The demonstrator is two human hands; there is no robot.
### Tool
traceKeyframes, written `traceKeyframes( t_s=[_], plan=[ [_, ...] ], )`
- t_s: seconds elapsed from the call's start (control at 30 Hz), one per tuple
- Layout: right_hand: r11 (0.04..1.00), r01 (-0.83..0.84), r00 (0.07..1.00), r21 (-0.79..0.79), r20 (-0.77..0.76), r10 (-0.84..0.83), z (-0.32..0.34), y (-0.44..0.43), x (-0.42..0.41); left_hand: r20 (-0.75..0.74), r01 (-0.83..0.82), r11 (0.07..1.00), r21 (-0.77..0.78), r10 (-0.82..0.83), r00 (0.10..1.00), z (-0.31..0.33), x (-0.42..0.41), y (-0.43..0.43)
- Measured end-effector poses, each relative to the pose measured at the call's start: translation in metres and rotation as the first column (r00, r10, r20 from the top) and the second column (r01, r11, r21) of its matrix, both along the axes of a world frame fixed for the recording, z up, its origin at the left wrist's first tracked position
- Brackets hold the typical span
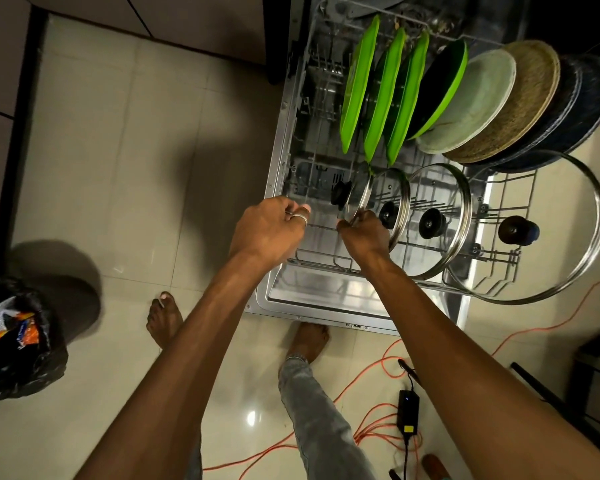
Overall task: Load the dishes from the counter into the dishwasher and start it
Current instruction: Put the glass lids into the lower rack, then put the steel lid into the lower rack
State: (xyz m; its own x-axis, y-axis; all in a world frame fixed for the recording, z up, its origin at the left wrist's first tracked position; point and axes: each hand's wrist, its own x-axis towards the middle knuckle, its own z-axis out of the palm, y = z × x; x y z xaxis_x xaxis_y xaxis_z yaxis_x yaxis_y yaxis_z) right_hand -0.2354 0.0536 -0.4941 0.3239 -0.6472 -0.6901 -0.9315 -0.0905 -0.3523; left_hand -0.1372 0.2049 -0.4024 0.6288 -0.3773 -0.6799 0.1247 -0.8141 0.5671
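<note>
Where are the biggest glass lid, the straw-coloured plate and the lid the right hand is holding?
biggest glass lid point(516, 231): head view, on its dark centre knob.
straw-coloured plate point(523, 109): head view, on its exposed speckled face.
held lid point(363, 197): head view, on its steel rim above the right hand point(364, 234).

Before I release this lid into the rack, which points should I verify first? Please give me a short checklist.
1. Grip: the right hand holds the leftmost lid by its rim: ok.
2. This lid stands on edge: ok.
3. Its rim sits between tines of the rack: cannot tell, the hand hides it.
4. It is apart from the next lid: cannot tell, they overlap in view.
5. The left hand steadies the rack: cannot tell.
6. The rack is out over the door: ok.
</note>
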Motion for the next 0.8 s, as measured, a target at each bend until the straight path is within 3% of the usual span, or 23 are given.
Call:
traceKeyframes(
  t_s=[0.2, 0.37, 0.53, 0.8],
  plan=[
    [0.998, 0.057, 0.997, -0.004, 0.051, -0.057, 0.013, -0.002, -0.001, -0.010, -0.027, 1.000, -0.005, 0.027, 1.000, 0.005, 0.002, 0.005],
    [0.993, 0.118, 0.982, -0.021, 0.150, -0.114, 0.064, 0.004, -0.008, -0.062, -0.071, 0.997, -0.037, 0.069, 0.996, 0.027, 0.005, 0.015],
    [0.999, 0.023, 0.977, -0.040, 0.215, -0.014, 0.174, 0.032, 0.010, -0.105, -0.137, 0.987, -0.090, 0.127, 0.986, 0.098, 0.024, 0.039],
    [0.986, -0.162, 0.918, 0.045, 0.374, 0.134, 0.413, 0.122, 0.072, -0.074, -0.275, 0.919, -0.282, 0.265, 0.962, 0.278, 0.080, 0.143]
  ],
)
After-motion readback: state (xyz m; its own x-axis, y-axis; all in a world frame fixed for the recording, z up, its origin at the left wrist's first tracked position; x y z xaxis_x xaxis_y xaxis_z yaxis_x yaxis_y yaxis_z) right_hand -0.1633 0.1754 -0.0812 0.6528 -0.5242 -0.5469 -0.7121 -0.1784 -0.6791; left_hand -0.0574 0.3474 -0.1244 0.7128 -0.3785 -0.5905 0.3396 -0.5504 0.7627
